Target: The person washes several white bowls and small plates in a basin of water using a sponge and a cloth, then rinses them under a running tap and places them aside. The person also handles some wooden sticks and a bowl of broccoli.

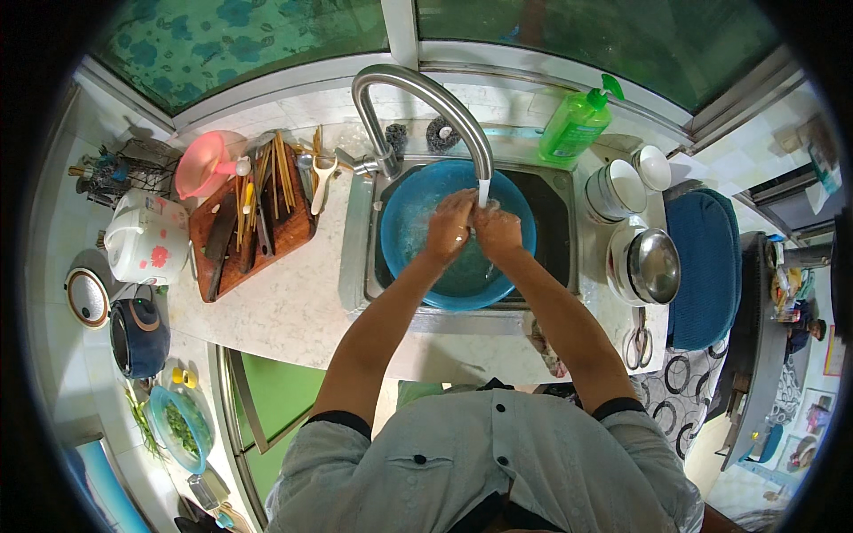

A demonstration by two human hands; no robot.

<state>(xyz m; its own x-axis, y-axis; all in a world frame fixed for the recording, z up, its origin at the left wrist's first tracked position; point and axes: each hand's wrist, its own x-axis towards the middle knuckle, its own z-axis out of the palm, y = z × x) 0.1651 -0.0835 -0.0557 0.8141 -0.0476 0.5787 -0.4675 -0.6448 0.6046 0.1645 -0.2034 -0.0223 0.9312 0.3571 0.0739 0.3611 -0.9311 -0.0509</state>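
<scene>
My left hand [452, 225] and my right hand [496, 230] are close together under a running tap [426, 90]. Water [483, 193] pours between them, and both look wet. Their fingers curl inward, so I cannot tell whether anything is between them. Below is a blue plastic basin [400, 266] with water in it, set in a stainless steel sink [566, 266]. Near the sink's back rim lie two dark scouring pads, one [396, 137] beside the tap base and another [441, 135] behind the spout.
A green pump bottle [574, 126], stacked bowls [626, 186] and a metal bowl [656, 265] stand right of the sink, with scissors [640, 346] in front. Leftward, a wooden cutting board [286, 240] bears knives and chopsticks, near a pink colander [200, 163] and a rice cooker [150, 236].
</scene>
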